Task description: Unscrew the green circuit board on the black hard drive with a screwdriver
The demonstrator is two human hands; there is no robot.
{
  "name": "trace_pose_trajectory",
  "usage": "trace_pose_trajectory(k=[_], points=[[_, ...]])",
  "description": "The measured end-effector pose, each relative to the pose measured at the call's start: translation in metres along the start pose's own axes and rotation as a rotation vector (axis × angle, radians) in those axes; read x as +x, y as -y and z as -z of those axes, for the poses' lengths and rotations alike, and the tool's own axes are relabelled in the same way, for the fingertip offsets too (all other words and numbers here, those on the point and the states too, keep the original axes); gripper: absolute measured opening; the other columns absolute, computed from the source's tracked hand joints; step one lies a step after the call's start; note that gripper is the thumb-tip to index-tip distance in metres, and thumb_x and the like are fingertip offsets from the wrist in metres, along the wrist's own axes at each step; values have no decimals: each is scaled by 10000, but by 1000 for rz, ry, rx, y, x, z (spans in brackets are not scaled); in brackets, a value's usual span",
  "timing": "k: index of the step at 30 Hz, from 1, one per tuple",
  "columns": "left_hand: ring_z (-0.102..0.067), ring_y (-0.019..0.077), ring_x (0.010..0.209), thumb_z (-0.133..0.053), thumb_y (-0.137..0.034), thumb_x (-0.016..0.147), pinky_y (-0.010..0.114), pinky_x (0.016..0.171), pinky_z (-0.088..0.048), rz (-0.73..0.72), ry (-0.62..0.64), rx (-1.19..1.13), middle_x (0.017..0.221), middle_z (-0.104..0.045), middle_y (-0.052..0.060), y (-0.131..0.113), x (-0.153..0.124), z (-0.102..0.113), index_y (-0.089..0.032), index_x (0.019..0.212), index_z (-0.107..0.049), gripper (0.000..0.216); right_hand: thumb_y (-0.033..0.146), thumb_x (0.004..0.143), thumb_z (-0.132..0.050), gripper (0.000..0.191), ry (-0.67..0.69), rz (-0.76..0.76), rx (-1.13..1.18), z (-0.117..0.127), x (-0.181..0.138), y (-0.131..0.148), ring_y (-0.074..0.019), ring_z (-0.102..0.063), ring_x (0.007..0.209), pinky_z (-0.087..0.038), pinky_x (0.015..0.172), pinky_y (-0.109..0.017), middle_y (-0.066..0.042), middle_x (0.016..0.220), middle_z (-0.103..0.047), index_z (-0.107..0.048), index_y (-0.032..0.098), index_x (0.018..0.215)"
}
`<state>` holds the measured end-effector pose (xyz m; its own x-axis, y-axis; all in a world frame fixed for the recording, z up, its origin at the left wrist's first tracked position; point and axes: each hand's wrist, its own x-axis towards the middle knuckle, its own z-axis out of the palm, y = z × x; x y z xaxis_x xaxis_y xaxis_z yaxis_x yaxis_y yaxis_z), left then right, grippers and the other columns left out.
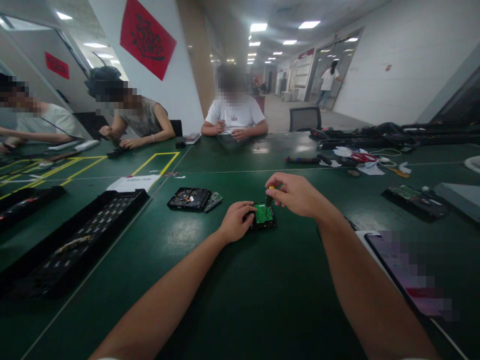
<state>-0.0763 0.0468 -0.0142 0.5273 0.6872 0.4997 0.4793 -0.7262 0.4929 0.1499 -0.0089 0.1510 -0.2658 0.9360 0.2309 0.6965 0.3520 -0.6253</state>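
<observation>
In the head view, a hard drive is seen lying with its green circuit board facing up, midway between the left and right sides of the green table and well in from its far edge. The drive's left edge is covered by the left hand, its fingers laid over that side; whether the drive is pinched there cannot be told. A screwdriver with a yellow end is pinched between the thumb and fingers of the right hand, its shaft pointed down at the board; contact with a screw cannot be made out.

Toward the table's left side, a second hard drive is placed beside a loose circuit board, and a long black tray is set farther left. Near the right side, a third hard drive is seen. Along the far edge, three co-workers are seated.
</observation>
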Motion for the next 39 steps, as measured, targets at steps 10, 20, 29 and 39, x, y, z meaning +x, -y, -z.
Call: trace_pose_trajectory(k=[10, 20, 29, 39], points=[[-625, 261, 1245, -612, -191, 944, 505, 1113, -458, 4, 1, 7, 1315, -686, 80, -3, 0, 2, -248, 1174, -721, 261, 307, 984, -570, 235, 20, 96, -48, 2, 3, 5, -164, -685, 768, -497, 730, -280, -50, 1004, -766, -784, 212, 1000], [-625, 262, 1245, -616, -187, 937, 509, 1110, -466, 3, -7, 9, 1311, -689, 76, 0, 0, -1, -255, 1177, -724, 272, 211, 967, -542, 172, 5, -12, 91, -1, 0, 2, -140, -673, 625, -502, 629, -261, -33, 833, -741, -686, 190, 1057], [-627, 266, 1242, -613, -196, 938, 518, 1110, -464, 6, 3, 7, 1321, -686, 76, -2, 0, 0, -259, 1188, -720, 280, 315, 978, -576, 170, -17, 41, 23, -4, 5, -1, -157, -667, 715, -491, 694, -291, -45, 934, -736, -708, 211, 960], [-625, 266, 1249, -605, -202, 944, 516, 1109, -464, 2, 6, 10, 1327, -682, 80, -1, 0, 1, -256, 1187, -718, 273, 371, 899, -697, 189, -50, -14, -46, -2, 0, 6, -172, -666, 728, -473, 675, -298, -69, 973, -751, -678, 195, 963]])
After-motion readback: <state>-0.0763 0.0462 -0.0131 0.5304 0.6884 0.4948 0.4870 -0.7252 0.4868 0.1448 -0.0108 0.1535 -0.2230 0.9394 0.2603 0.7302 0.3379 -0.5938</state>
